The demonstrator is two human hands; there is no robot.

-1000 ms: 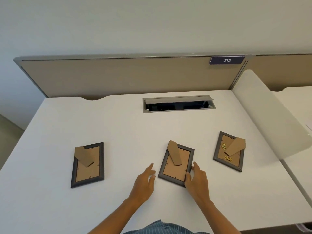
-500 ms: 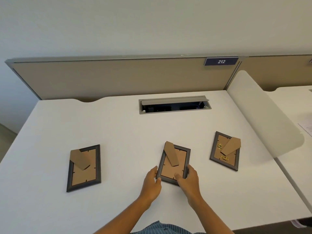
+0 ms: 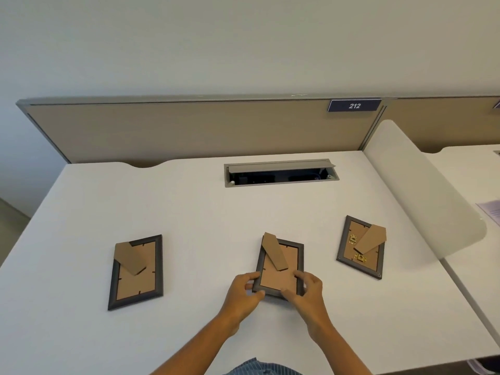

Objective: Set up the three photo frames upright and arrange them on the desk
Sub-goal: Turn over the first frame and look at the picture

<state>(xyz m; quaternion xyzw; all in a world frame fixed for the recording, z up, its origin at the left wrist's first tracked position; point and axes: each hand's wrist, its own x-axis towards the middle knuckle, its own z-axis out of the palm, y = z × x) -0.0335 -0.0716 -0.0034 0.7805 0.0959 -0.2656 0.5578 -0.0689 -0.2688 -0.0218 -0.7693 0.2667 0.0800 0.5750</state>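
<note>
Three dark photo frames lie face down on the white desk, brown backs and cardboard stands up. The left frame and the right frame lie untouched; the right one shows gold clips. The middle frame is held at its near end by both hands. My left hand grips its near left corner and my right hand grips its near right edge, thumb on the backing. The near end looks slightly raised.
An open cable tray is sunk into the desk at the back. A beige partition with a "212" label stands behind. A frosted side divider bounds the right; a paper lies on the neighbouring desk.
Both hands moved in from beside the middle frame and closed on its near end. The frame has turned a little straighter. The other two frames stayed put.
</note>
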